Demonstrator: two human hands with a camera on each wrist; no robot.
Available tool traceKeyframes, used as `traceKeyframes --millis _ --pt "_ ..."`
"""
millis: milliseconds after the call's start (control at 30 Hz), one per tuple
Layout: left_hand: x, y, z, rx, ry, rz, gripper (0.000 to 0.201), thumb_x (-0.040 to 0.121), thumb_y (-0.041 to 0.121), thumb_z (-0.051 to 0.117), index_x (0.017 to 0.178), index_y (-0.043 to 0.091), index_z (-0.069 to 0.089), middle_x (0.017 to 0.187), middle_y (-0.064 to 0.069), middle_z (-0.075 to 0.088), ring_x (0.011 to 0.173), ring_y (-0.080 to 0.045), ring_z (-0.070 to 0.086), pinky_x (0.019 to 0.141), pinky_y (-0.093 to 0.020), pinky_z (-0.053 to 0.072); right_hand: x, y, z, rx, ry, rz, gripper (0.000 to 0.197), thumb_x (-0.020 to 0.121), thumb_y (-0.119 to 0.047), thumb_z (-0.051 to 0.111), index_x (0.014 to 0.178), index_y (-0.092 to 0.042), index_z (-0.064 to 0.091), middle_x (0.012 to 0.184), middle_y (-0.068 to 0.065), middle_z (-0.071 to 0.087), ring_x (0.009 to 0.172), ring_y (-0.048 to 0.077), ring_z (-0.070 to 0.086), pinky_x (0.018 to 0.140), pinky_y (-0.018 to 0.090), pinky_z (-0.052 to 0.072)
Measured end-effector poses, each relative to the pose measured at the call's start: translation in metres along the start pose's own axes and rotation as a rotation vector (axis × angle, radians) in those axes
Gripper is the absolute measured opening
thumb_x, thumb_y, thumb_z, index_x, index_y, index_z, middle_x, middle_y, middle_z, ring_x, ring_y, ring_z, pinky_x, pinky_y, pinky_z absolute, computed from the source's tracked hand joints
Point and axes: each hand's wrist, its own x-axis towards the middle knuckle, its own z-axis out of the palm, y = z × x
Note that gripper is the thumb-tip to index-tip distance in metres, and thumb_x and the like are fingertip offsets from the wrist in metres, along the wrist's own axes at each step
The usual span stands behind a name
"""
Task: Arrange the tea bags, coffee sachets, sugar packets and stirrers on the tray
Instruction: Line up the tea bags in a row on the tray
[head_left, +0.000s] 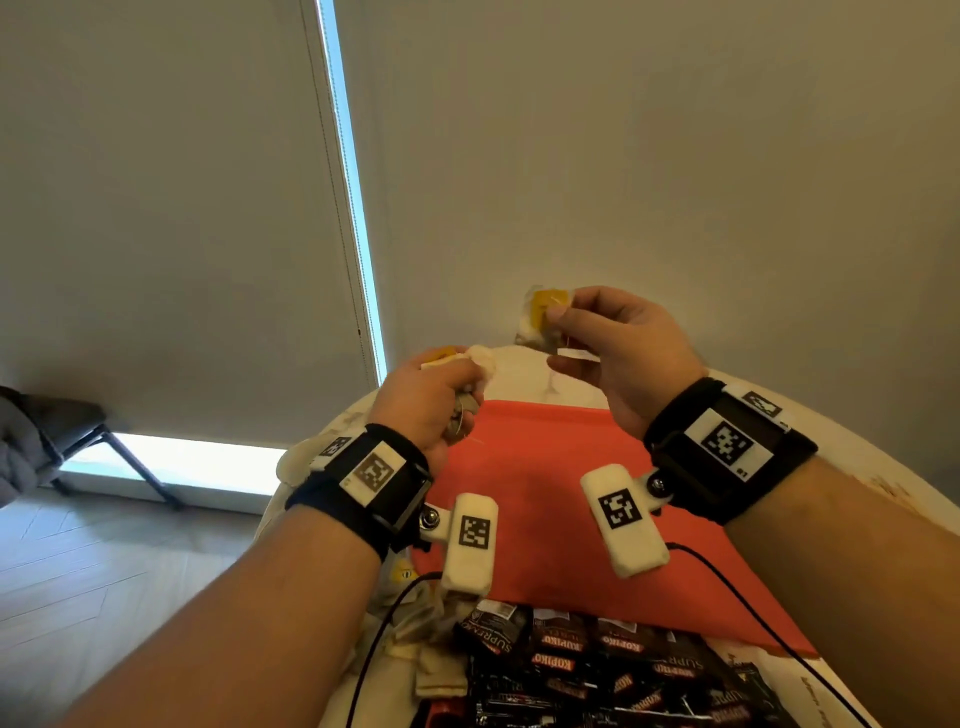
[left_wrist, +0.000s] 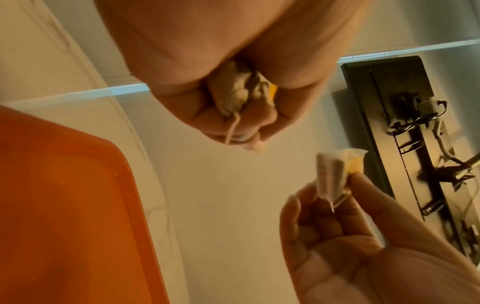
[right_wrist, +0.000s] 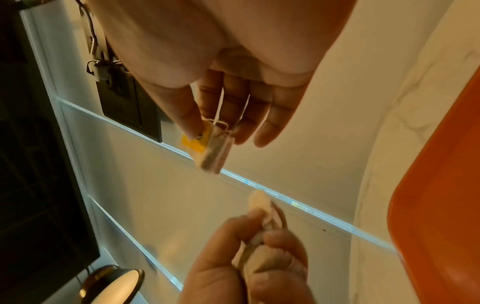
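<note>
Tea bags in both hands, raised over the far end of the red tray (head_left: 545, 467), which looks bare. Right hand (head_left: 618, 353) pinches one tea bag (head_left: 543, 317) by its yellow tag, thumb and forefinger together, other fingers loose; the bag hangs past the fingertips. Left hand (head_left: 431, 400) is fisted round a bunch of tea bags (left_wrist: 237, 90), strings trailing out. Step looks like sorting tea bags. Next: lower the single bag flat onto the tray. Coffee sachets (head_left: 597, 670) piled on the desk (head_left: 857, 467), near edge.

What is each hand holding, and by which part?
Right hand pinches a tea bag by its lower edge; left hand grips a bunch of tea bags around their bodies.
</note>
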Motion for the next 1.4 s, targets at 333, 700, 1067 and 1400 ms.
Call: traceKeyframes --millis 333,700,1067,1400 --pt "0.005 0.026 0.012 0.052 -0.128 0.148 0.008 0.093 0.017 0.076 0.098 0.016 0.07 0.066 -0.003 0.059 0.052 -0.01 0.049 0.044 -0.02 0.039 0.011 0.007 0.01 -0.13 -0.061 -0.008 0.013 0.092 -0.012 0.073 0.103 -0.009 0.069 0.094 0.014 0.076 0.086 0.026 0.075 0.074 0.038 0.063" --pt "0.053 0.019 -0.012 0.066 0.098 -0.039 0.012 0.094 0.018 0.074 0.104 0.012 0.071 0.058 -0.001 0.059 0.042 -0.008 0.047 0.041 -0.018 0.041 0.056 0.068 0.018 -0.129 0.05 0.324 0.033 0.081 0.011 0.075 0.092 -0.01 0.051 0.078 0.022 0.067 0.067 0.032 0.069 0.062 0.039 0.058" --pt "0.085 0.012 -0.039 0.028 0.215 -0.139 0.028 0.089 0.02 0.079 0.111 0.007 0.068 0.068 -0.008 0.064 0.04 -0.008 0.049 0.043 -0.022 0.042 0.112 0.153 0.026 -0.602 -0.037 0.547 0.015 0.081 -0.015 0.082 0.087 -0.018 0.068 0.093 0.004 0.073 0.08 0.017 0.071 0.068 0.03 0.061" --pt "0.083 0.014 -0.045 0.009 0.207 -0.177 0.028 0.093 0.018 0.076 0.116 0.005 0.065 0.073 -0.01 0.063 0.039 -0.006 0.049 0.038 -0.018 0.041 0.115 0.164 0.039 -1.04 -0.068 0.402 0.044 0.104 -0.028 0.054 0.147 -0.023 0.049 0.13 -0.001 0.066 0.115 0.019 0.065 0.085 0.02 0.045"
